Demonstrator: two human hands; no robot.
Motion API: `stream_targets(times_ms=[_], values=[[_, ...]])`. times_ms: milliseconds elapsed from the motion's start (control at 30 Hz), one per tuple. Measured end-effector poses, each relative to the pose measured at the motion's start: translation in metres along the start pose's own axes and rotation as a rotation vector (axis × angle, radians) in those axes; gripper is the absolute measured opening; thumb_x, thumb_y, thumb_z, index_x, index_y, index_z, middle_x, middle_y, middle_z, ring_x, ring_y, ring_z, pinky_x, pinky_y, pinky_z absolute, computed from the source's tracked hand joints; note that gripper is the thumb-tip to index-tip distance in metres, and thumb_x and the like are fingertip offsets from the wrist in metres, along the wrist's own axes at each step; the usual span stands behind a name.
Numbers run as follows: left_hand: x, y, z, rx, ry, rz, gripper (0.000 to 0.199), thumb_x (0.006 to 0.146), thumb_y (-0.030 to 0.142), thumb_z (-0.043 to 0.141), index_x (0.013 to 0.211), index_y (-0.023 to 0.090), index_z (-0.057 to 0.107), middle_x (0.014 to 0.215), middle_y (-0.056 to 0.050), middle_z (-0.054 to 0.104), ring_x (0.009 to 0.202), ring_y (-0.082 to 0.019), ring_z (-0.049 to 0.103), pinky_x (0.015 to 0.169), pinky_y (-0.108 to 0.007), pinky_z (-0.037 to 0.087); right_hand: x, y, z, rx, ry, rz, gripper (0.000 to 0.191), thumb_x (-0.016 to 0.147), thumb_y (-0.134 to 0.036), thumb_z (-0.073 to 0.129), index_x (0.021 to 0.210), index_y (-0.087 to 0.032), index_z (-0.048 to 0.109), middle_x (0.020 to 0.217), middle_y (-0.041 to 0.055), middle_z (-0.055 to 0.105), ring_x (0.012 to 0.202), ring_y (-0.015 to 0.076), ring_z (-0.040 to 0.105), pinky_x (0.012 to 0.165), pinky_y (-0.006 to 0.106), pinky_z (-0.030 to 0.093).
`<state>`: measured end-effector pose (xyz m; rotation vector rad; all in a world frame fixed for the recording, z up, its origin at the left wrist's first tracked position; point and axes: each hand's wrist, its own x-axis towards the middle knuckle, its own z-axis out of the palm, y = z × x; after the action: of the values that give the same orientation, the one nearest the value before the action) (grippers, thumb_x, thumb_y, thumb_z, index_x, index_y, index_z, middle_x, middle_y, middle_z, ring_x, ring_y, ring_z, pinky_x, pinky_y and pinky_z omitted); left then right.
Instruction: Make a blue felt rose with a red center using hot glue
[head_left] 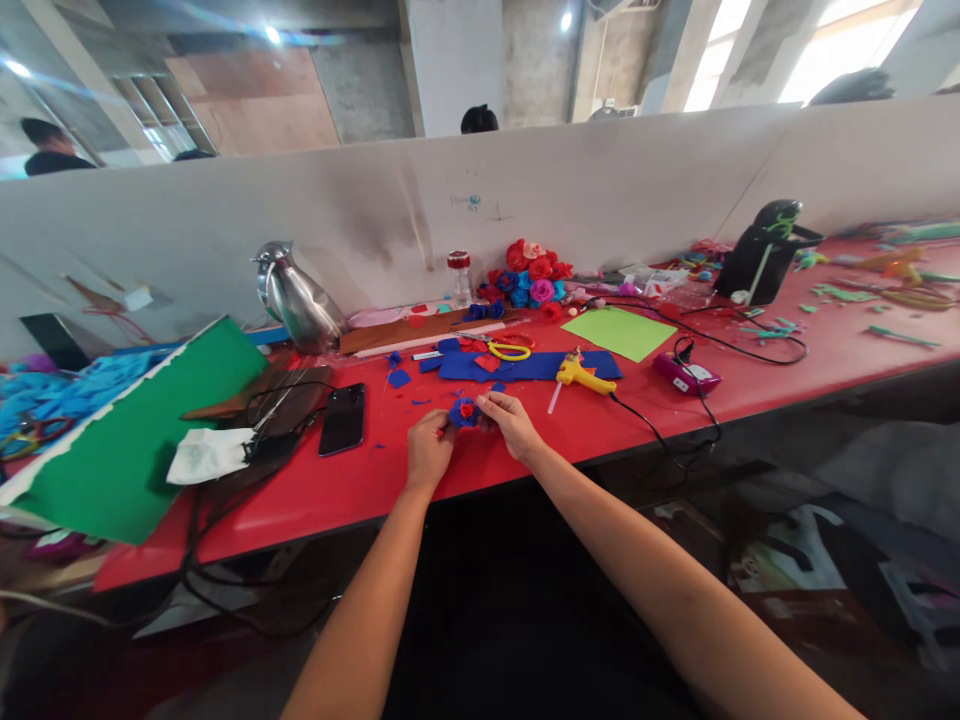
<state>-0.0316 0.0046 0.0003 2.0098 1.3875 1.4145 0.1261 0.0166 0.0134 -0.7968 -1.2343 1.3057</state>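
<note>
A small artificial flower (464, 412), blue outside with a red centre, is held just above the red table's front edge. My left hand (430, 446) pinches its left side, fingers closed. From the right, my right hand (511, 421) grips its edge between thumb and fingers. Behind the hands lies a strip of blue crepe-like material (517, 366), with yellow-handled scissors (510, 351) by its upper edge. A yellow hot glue gun (583, 377) rests on the strip's right end, its clear nozzle end pointing toward the front. Small blue scraps (399, 378) are scattered left of the strip.
Left of my hands are a black phone (343, 419) and a green sheet (150, 430). Behind stand a steel jug (298, 300), a glass jar (459, 280) and a pile of finished flowers (536, 275). A purple power socket (686, 374) with cables sits at right.
</note>
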Motion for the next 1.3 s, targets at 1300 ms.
stream_targets(times_ms=[1300], values=[[0.0008,0.0031,-0.0011,-0.012,0.021,-0.009,0.015,0.081,0.016,0.060,0.070,0.018,0.069,0.074,-0.003,0.071,0.069,-0.017,0.063,0.067,-0.025,0.049,0.0005,0.0035,-0.0014,0.033,-0.055,-0.003,0.049,0.065,-0.065,0.075,0.066,-0.019,0.058,0.055,-0.0031,0.054,0.050,0.0098,0.043,0.052,0.026,0.033]])
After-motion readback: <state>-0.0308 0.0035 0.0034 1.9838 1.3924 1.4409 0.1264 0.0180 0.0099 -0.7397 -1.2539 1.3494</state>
